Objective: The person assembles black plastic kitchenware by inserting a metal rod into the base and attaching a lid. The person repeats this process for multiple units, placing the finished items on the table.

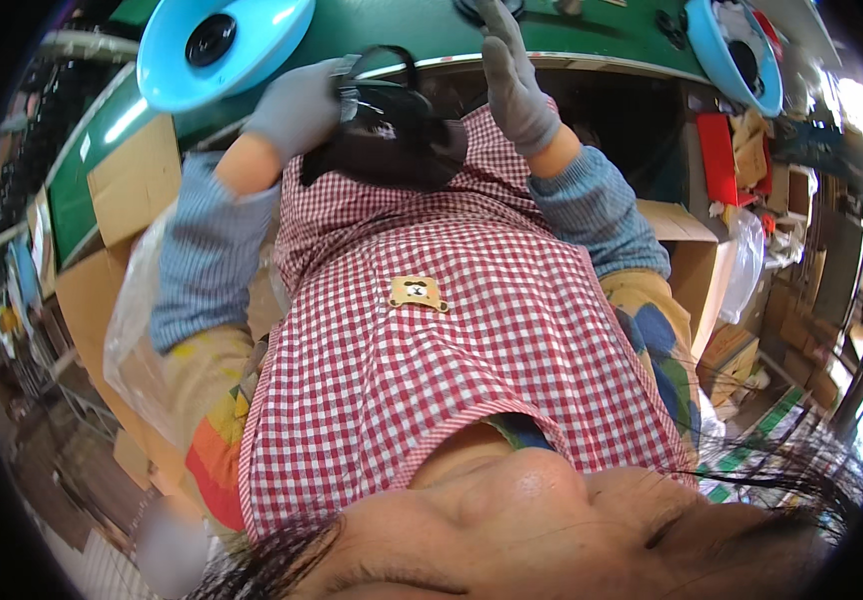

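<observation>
My left hand [297, 108], in a grey glove, is closed on the side of a glossy black pot-like vessel [402, 140] with a thin curved loop at its top. The vessel is tilted in front of my checked apron, just below the table's edge; its exact kind is unclear. To its right, my right hand [520, 95], also gloved in grey, is raised with its fingers straight and close together. Nothing shows in it. Beyond its fingertips lies a round black part [492, 10], cut off by the upper edge of the view.
The green table [592, 40] runs across the far side. On its left sits a light-blue basin [164, 60] holding a round black part; another blue basin [770, 85] with black pieces is at right. Cardboard [137, 185] stands at left, and a red box [717, 165] at right.
</observation>
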`<state>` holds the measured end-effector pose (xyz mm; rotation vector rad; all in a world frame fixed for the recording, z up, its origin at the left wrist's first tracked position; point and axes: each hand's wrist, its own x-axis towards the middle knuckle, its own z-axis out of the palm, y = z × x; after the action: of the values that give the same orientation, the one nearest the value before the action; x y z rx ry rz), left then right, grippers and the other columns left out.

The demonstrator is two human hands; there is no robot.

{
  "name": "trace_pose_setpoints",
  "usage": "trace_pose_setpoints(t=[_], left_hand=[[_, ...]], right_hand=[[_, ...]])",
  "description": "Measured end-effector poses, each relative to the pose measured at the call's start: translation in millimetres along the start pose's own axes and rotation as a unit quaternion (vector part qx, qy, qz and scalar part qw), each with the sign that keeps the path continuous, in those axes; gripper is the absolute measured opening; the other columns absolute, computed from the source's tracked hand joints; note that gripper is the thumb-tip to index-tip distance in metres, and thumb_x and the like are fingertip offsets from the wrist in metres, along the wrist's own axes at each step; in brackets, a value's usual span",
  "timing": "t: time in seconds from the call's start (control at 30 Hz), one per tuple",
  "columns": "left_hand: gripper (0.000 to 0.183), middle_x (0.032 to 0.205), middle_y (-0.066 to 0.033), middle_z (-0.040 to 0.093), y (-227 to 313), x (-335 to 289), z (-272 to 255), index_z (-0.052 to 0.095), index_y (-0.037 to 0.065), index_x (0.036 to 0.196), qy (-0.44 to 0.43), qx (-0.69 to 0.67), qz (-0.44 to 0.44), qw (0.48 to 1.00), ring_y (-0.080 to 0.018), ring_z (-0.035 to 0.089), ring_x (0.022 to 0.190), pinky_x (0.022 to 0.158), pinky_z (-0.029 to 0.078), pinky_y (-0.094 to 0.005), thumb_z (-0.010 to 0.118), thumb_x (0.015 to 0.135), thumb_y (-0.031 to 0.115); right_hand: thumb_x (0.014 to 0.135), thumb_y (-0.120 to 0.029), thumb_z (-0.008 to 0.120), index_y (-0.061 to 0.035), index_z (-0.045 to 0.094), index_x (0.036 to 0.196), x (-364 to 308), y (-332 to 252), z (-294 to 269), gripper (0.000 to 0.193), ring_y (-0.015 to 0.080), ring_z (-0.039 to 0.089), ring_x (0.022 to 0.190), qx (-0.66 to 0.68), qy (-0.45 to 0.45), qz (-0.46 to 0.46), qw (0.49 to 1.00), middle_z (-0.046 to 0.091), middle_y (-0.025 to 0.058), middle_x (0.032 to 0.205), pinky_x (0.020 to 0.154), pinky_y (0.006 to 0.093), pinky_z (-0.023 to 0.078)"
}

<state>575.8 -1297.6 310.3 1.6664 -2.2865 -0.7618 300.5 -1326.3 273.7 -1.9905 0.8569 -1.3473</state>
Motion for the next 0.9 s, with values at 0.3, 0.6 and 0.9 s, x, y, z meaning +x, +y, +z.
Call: trace_pose_setpoints(t=[0.3, 0.6, 0.9], left_hand=[[0.067, 0.150, -0.0192, 0.048, 27, -28, 57, 0.049, 0.004, 0.144, -0.100, -0.397, 0.090, 0.908, -0.0300, 0.052, 0.136, 0.112, 0.045, -0.0413, 0.075, 0.084, 0.019], [0.075, 0.154, -0.0241, 0.040, 63, -35, 60, 0.063, 0.013, 0.132, -0.045, -0.028, 0.174, 0.983, -0.0433, 0.051, 0.134, 0.106, 0.050, -0.0470, 0.089, 0.068, 0.042], [0.056, 0.146, -0.0259, 0.045, 70, -25, 63, 0.071, 0.008, 0.111, -0.085, -0.003, 0.152, 0.985, -0.0437, 0.055, 0.126, 0.102, 0.051, -0.0482, 0.085, 0.073, 0.046]], right_hand=[[0.109, -0.051, 0.034, -0.0023, 0.056, 0.139, -50, -2, -11, 0.062, 0.0316, 0.056, 0.130, 0.042, -0.193, 0.024, 0.980, 0.059, 0.0186, 0.138, 0.110, 0.0417, 0.043], [0.057, -0.050, 0.096, -0.0183, 0.058, 0.130, -43, -22, -39, 0.088, 0.0445, 0.026, 0.151, -0.162, -0.392, -0.043, 0.904, 0.034, 0.0171, 0.162, 0.123, 0.0630, 0.022], [0.061, -0.040, 0.087, -0.0183, 0.080, 0.097, -51, -25, -22, 0.043, 0.0369, 0.034, 0.147, -0.234, -0.387, 0.018, 0.892, 0.045, 0.0092, 0.154, 0.123, 0.0622, 0.021]])
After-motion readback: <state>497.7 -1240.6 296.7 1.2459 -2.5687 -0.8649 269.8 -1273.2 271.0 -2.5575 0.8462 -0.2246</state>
